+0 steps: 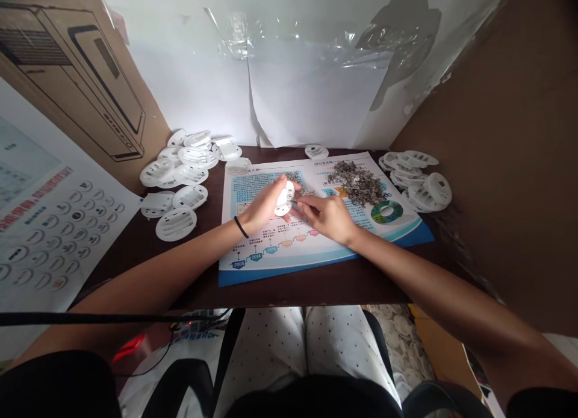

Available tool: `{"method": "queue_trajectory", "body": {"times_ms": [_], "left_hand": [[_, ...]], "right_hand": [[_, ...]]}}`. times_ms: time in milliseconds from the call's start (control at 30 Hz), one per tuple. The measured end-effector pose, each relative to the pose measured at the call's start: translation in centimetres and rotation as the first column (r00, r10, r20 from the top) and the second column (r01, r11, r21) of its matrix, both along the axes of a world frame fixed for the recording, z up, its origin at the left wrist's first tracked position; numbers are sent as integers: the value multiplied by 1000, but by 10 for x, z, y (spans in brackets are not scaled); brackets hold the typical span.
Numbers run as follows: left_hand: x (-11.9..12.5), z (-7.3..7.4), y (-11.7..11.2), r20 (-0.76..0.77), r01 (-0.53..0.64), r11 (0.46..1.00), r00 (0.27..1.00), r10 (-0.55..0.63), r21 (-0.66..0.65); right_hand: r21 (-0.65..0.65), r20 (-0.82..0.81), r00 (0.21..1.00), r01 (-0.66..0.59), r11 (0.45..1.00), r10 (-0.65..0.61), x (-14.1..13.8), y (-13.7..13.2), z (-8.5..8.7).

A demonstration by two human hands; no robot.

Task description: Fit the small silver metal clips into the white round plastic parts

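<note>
White plastic disc (283,199), round and slotted, sits upright in the closed grip of the left hand (265,206), fingers wrapped around its rim. The right hand (323,217) reaches in just beside it, its fingertips (300,203) drawn narrow against the disc's edge; whether they pinch a small piece is too small to tell. A black hair tie (241,226) circles the left wrist.

Directly beneath the grip lies a printed paper mat (316,255) with a blue border. A few small metal pieces (293,177) are scattered just beyond the left hand, and past the right hand rises a large heap of small grey metal pieces (354,183).

To the left of the grip, many white discs (178,177) lie piled on a dark wooden tabletop (126,243). A smaller pile of white discs (418,183) lies to the right, and one lone disc (316,151) sits straight ahead near the wall.

Much of the metal remains heaped, and many discs lie in piles. Whether those discs have had anything done to them cannot be told.

Below the grip, more white discs (401,340) lie on the floor beyond the person's dotted trousers (307,346).
</note>
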State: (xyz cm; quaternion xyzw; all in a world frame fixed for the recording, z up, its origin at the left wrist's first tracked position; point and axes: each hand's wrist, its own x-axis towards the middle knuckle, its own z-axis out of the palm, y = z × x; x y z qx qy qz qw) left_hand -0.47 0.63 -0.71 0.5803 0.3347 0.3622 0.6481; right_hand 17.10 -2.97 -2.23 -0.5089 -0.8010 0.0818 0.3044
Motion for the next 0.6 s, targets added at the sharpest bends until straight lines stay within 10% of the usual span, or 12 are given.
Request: {"method": "queue_trajectory", "body": {"times_ms": [600], "left_hand": [[4,3,-7,-71,-36,994,997,44,106]], "right_hand": [[-66,78,996,43,997,-37,-6,-5,5]]}}
